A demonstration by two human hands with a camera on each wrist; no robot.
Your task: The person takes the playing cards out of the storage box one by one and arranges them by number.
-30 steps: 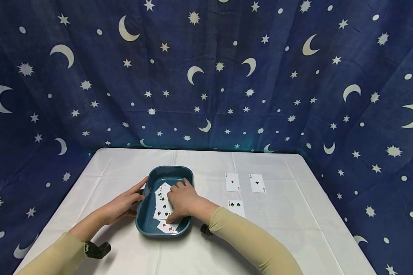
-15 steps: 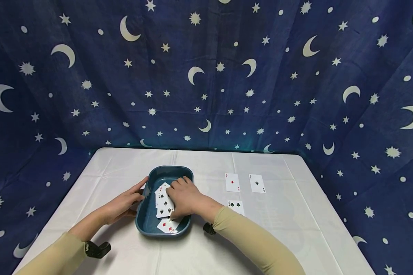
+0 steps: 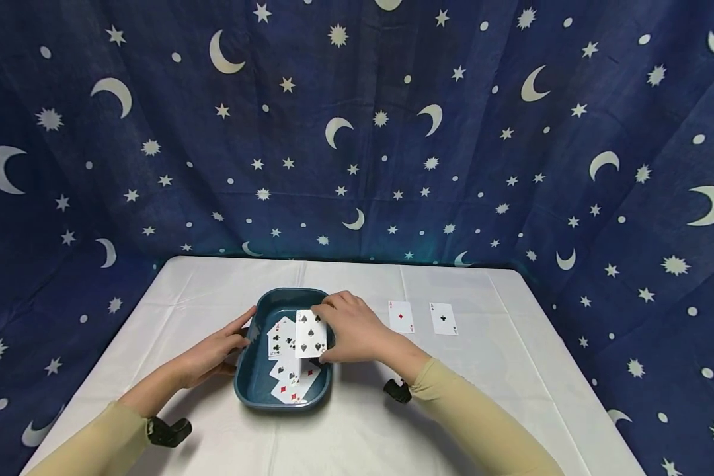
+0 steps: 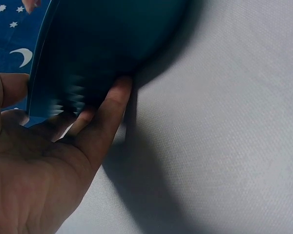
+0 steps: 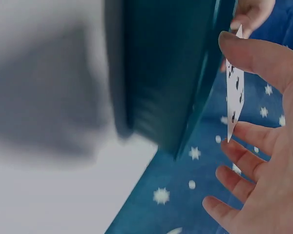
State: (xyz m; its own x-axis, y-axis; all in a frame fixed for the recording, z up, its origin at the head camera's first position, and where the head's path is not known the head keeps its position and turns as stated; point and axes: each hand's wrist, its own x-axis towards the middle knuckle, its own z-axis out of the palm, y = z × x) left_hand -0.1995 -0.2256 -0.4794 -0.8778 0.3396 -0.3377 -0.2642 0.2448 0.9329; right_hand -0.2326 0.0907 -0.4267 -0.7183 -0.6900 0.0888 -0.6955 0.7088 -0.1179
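Observation:
My right hand (image 3: pixel 357 327) pinches a playing card, the five of spades (image 3: pixel 311 334), by its right side between thumb and fingers. It holds the card face up over the right part of a dark teal tray (image 3: pixel 245 377). In the right wrist view the card (image 5: pixel 235 95) shows nearly edge-on, between thumb and fingers. Several overlapping cards (image 3: pixel 291 391) lie in the tray, clubs, spades and red diamonds among them. My left hand (image 3: pixel 214 354) holds the tray's left side; in the left wrist view its fingers (image 4: pixel 105 122) reach under the tray wall (image 4: pixel 112 34).
On the white-covered table (image 3: pixel 357 430), to the right of the tray, lie an ace of diamonds (image 3: pixel 401 317) and an ace of clubs (image 3: pixel 443 319). A dark blue curtain (image 3: pixel 357 132) with moons and stars hangs behind the table.
My right hand has picked the five of spades up off the pile and moved it right and upward, uncovering a clubs card. The four of clubs is now hidden behind the right arm. Left hand unchanged.

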